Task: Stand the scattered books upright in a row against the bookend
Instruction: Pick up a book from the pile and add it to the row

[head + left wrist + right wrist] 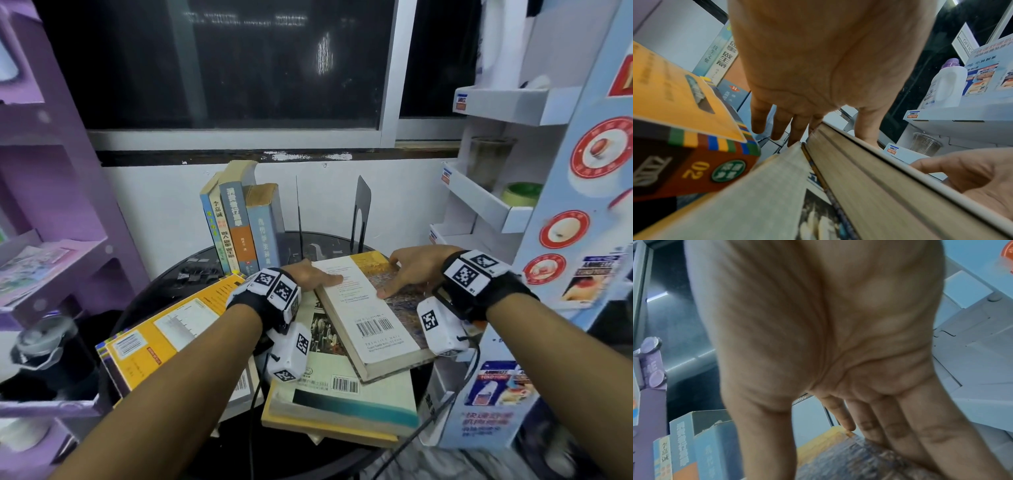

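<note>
Several books (239, 222) stand upright at the back left of the round black table (164, 284). To their right a black bookend (361, 212) stands apart. A thick white-and-yellow book (370, 318) with a barcode lies on top of a loose pile. My left hand (318, 275) straddles its far left corner. The thumb lies on the cover, and the fingers (777, 129) point straight down beside the page edge (879, 186). My right hand (400, 274) rests flat on the cover (828, 451), fingers straight. A yellow book (171, 329) leans at the left. Two more books (342, 394) lie underneath.
A purple shelf unit (51, 205) stands close on the left, with a dark bottle (44, 346) in front of it. On the right a white and blue display rack (513, 212) crowds the table. Black binder clips (195, 270) lie by the upright books. A thin black plate (298, 212) stands beside them.
</note>
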Action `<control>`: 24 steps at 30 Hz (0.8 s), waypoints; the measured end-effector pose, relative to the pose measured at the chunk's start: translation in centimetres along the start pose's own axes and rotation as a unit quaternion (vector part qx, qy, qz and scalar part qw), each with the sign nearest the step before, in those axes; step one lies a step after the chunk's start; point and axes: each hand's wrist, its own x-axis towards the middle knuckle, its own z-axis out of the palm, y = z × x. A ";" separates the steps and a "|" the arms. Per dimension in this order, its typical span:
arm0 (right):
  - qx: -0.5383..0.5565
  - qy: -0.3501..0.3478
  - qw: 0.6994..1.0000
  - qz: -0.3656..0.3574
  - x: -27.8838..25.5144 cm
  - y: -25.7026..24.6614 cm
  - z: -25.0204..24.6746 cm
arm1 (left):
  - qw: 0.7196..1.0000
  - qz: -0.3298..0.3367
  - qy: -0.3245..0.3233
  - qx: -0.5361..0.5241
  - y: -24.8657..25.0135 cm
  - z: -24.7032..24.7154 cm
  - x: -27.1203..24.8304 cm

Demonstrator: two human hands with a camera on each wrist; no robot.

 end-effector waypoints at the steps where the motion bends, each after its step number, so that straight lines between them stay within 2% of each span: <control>1: -0.001 0.003 1.000 0.001 0.1 0.1 0.0 | 1.000 -0.001 0.009 0.008 0.2 0.1 -0.4; 5: -0.001 0.029 1.000 -0.001 0.4 0.2 0.0 | 0.999 0.019 0.017 0.040 1.6 -0.1 -2.2; 10: 0.019 0.051 0.999 -0.002 0.3 0.3 0.0 | 0.998 0.015 0.031 0.053 1.8 -0.7 -3.0; 13: 0.024 0.072 0.997 -0.004 0.3 0.3 0.0 | 0.998 0.019 0.044 0.042 4.0 -0.7 -7.4; 18: 0.028 0.116 0.993 -0.009 0.2 0.1 -0.2 | 0.997 0.005 0.082 -0.014 5.3 -1.1 -9.8; 22: 0.046 0.160 0.986 -0.018 0.0 -0.4 -0.4 | 0.984 0.026 0.085 -0.156 6.2 -1.5 -11.3; 24: 0.052 0.186 0.981 -0.028 -0.2 -0.8 -0.5 | 0.978 0.046 0.109 -0.173 7.0 -1.9 -12.1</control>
